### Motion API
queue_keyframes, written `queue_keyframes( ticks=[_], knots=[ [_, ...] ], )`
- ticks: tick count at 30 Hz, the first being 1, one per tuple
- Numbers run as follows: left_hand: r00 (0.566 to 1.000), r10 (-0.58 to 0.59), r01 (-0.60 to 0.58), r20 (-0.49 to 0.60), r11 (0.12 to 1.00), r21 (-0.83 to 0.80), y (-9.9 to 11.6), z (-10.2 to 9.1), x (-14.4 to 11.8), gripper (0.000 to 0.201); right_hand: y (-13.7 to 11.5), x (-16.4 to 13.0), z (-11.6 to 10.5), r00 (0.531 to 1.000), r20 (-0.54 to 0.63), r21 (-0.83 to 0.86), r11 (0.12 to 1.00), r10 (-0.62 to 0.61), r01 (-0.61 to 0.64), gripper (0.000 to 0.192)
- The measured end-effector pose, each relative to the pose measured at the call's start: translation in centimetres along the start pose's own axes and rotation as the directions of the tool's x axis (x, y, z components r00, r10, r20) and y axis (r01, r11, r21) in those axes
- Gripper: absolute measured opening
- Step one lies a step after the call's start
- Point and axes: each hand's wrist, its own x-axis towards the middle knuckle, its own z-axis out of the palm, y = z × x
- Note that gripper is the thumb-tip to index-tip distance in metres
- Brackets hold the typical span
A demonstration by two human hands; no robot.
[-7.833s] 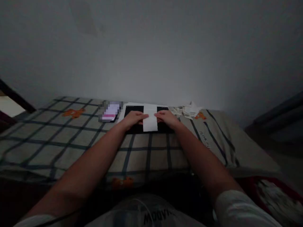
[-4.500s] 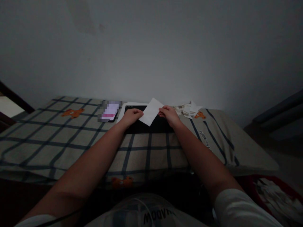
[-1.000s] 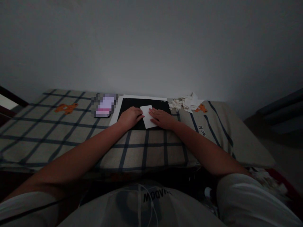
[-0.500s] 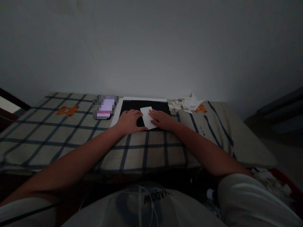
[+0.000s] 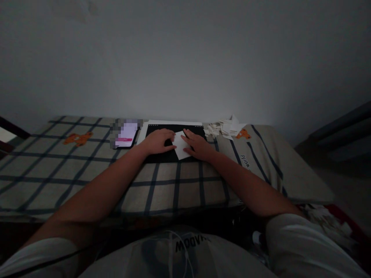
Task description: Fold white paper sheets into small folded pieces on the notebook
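Note:
A small piece of white paper [image 5: 181,148] lies on a black sheet [image 5: 162,158] with rows of white marks along its far corners. At the paper's left edge is my left hand [image 5: 158,142], its fingers stretched out and its thumb apart, fingertips touching the paper. Flat over the right side of the paper rests my right hand [image 5: 201,146], fingers spread. Part of the paper is hidden under the right fingers.
White sheets [image 5: 142,135] stick out from under the black sheet. To the left lies a phone [image 5: 126,135] with a lit screen. A heap of folded paper pieces [image 5: 224,128] sits at the right. A checked cloth [image 5: 162,185] covers the table, against a grey wall [image 5: 185,58].
My left thumb has drawn back from the paper's near edge. The right fingers have spread wider over the paper. The camera view has shifted slightly.

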Motion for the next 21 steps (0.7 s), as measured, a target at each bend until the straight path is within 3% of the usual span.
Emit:
queue_keyframes(
  ticks=[5, 10, 14, 21],
  knots=[
    [0.999, -0.033, 0.035, -0.026, 0.998, 0.058, 0.3, 0.8, -0.4, 0.04, -0.8, -0.2, -0.6, 0.996, -0.072, -0.058, 0.997, -0.061, 0.057, 0.03],
    [0.999, -0.032, 0.033, -0.004, 0.993, 0.115, 0.6, 0.4, -1.0, 0.039, -1.6, -0.1, -0.7, 0.999, -0.045, -0.052, 0.999, -0.001, -0.001, 0.04],
    [1.0, -0.012, 0.012, -0.004, 0.994, 0.108, 0.3, 0.2, -1.3, 0.037, -1.0, 0.1, -0.6, 1.0, 0.008, -0.039, 0.999, 0.013, -0.012, 0.027],
    [0.998, 0.015, -0.015, -0.065, 1.0, 0.002, -0.7, 1.3, -1.1, 0.032, -0.3, 0.1, -0.8, 1.0, 0.0, 0.004, 1.0, -0.022, 0.022, 0.024]
  ],
)
